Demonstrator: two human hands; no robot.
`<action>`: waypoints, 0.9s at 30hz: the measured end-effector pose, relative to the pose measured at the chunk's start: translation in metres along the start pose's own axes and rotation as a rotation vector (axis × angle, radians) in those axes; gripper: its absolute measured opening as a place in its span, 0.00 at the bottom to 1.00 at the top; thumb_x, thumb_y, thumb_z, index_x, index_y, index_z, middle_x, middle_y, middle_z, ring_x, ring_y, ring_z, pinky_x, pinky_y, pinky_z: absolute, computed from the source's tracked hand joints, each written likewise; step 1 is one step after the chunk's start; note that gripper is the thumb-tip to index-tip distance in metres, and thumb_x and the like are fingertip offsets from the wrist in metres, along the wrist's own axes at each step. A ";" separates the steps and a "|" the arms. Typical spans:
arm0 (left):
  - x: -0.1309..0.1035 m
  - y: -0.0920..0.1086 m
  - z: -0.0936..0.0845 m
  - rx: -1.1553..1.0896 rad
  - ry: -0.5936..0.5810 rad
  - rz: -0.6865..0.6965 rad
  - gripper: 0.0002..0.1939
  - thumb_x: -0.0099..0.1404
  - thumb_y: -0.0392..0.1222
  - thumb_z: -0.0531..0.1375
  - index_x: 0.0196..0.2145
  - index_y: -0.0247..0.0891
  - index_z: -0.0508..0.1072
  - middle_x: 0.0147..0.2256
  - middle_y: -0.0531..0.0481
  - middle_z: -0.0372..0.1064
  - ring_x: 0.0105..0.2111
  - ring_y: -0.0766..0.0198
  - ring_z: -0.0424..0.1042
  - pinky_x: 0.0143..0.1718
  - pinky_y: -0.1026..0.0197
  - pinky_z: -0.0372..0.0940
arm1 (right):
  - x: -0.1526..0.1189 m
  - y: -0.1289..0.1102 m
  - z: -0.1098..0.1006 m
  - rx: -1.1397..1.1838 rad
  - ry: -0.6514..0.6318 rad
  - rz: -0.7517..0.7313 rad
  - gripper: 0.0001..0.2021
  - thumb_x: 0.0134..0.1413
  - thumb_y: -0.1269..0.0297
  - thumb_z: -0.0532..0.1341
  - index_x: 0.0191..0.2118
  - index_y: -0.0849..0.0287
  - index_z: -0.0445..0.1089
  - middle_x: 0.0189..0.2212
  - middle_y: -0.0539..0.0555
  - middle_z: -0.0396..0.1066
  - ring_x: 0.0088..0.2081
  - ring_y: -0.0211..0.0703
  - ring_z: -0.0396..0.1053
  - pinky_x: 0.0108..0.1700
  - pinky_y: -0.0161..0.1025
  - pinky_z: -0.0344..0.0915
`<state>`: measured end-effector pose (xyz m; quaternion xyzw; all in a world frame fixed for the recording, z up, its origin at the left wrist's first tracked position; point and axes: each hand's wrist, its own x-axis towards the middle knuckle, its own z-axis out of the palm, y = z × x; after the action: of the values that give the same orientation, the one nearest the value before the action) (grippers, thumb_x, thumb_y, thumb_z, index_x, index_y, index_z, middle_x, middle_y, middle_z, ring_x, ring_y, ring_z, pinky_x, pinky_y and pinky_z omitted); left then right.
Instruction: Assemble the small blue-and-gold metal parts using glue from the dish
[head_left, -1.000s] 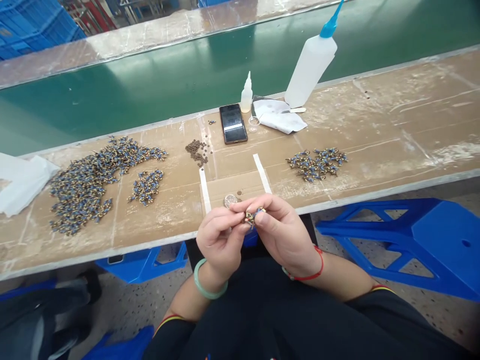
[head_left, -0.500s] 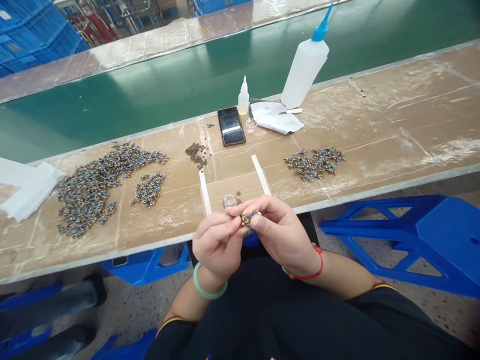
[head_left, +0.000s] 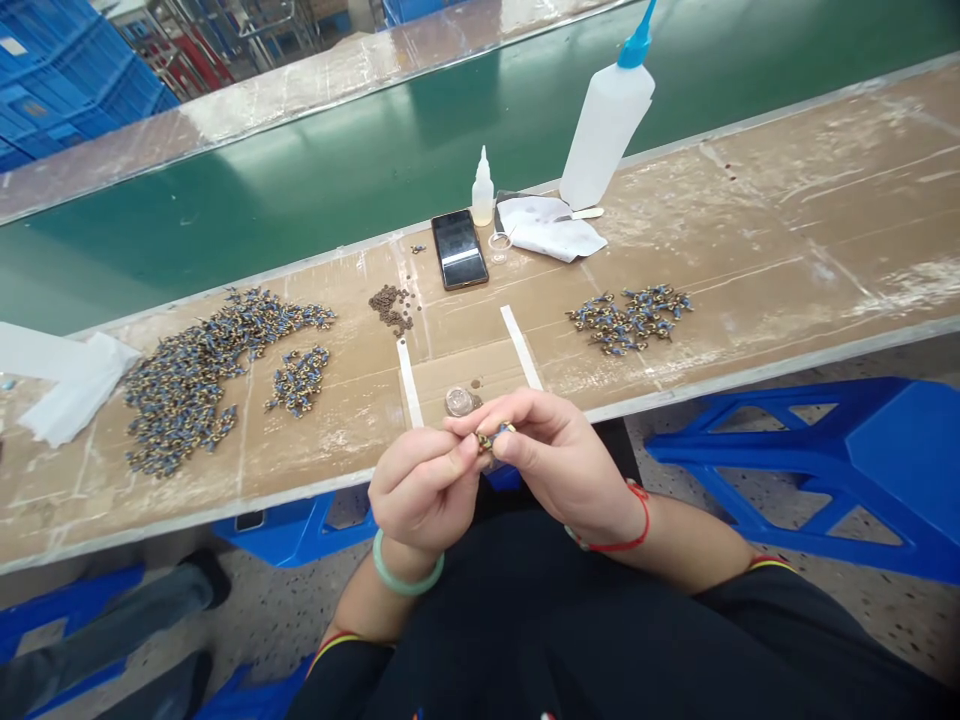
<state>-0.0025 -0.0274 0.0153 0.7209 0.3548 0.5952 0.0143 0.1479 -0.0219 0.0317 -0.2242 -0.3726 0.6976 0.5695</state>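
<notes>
Both hands meet over the table's front edge, fingertips pinched on a small blue-and-gold metal piece (head_left: pixel 495 434). My left hand (head_left: pixel 426 487), with a pale green bangle at its wrist, grips the piece's left end between thumb and forefinger. From the right, my right hand (head_left: pixel 553 450) holds its other end; fingers cover much of it. Just beyond the fingertips lies a round metallic disc-like object (head_left: pixel 459 402) on a cardboard patch (head_left: pixel 442 372) between two white strips. Similar pieces form a large pile (head_left: pixel 195 370), a smaller pile (head_left: pixel 298 380) and a right-hand pile (head_left: pixel 634 318).
Small brown discs (head_left: pixel 391 308) lie beyond the cardboard. Farther back are a phone (head_left: pixel 459 250), a small dropper bottle (head_left: pixel 483 192), a white sheet (head_left: pixel 551 228) and a large blue-capped bottle (head_left: pixel 607 130). A blue stool (head_left: pixel 862 450) stands at right; a person's leg (head_left: pixel 112 620) shows lower left.
My hands have shifted slightly left in the view, still pinching the same piece. The camera view has moved a little; the piles and bottles appear unchanged.
</notes>
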 end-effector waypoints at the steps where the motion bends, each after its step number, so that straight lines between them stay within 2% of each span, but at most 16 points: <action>1: -0.001 0.000 0.000 0.003 -0.001 -0.003 0.02 0.72 0.36 0.67 0.38 0.40 0.80 0.32 0.54 0.79 0.29 0.68 0.78 0.30 0.65 0.75 | 0.000 0.000 0.000 0.006 -0.003 -0.003 0.05 0.58 0.57 0.76 0.38 0.49 0.84 0.41 0.50 0.87 0.41 0.40 0.84 0.46 0.39 0.83; 6: -0.003 -0.001 0.002 0.026 0.006 -0.009 0.02 0.71 0.35 0.68 0.39 0.41 0.80 0.31 0.55 0.79 0.28 0.68 0.78 0.31 0.64 0.75 | 0.000 0.002 -0.001 -0.004 0.008 -0.008 0.06 0.59 0.56 0.76 0.38 0.49 0.84 0.41 0.50 0.87 0.43 0.41 0.84 0.49 0.40 0.82; 13: -0.002 -0.002 0.006 0.025 0.024 -0.033 0.02 0.71 0.36 0.68 0.40 0.41 0.80 0.32 0.55 0.79 0.30 0.68 0.79 0.32 0.65 0.76 | 0.000 0.006 -0.001 -0.006 0.060 0.010 0.08 0.58 0.54 0.76 0.37 0.50 0.83 0.41 0.51 0.87 0.44 0.43 0.84 0.46 0.41 0.82; 19: -0.015 -0.002 0.017 -0.200 0.046 -0.262 0.17 0.71 0.37 0.69 0.55 0.47 0.80 0.42 0.51 0.81 0.39 0.63 0.81 0.41 0.60 0.78 | 0.002 0.008 -0.001 -0.035 0.112 -0.078 0.09 0.59 0.51 0.76 0.39 0.48 0.82 0.45 0.51 0.86 0.46 0.47 0.84 0.48 0.45 0.82; 22: -0.025 -0.001 0.019 -0.339 0.007 -0.378 0.16 0.75 0.40 0.64 0.58 0.48 0.80 0.45 0.47 0.81 0.40 0.61 0.81 0.42 0.57 0.78 | 0.002 0.004 -0.001 -0.106 0.123 -0.168 0.07 0.60 0.53 0.75 0.40 0.46 0.83 0.46 0.50 0.86 0.46 0.46 0.84 0.48 0.45 0.83; 27: -0.031 0.006 0.021 -0.516 -0.050 -0.449 0.18 0.78 0.43 0.60 0.62 0.50 0.78 0.47 0.46 0.81 0.35 0.63 0.80 0.38 0.58 0.77 | 0.000 0.002 -0.002 -0.188 0.156 -0.277 0.05 0.62 0.54 0.74 0.40 0.46 0.83 0.45 0.50 0.87 0.46 0.46 0.84 0.45 0.43 0.84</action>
<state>0.0176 -0.0391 -0.0143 0.6120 0.3416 0.6294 0.3357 0.1479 -0.0214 0.0290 -0.2764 -0.4182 0.5552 0.6637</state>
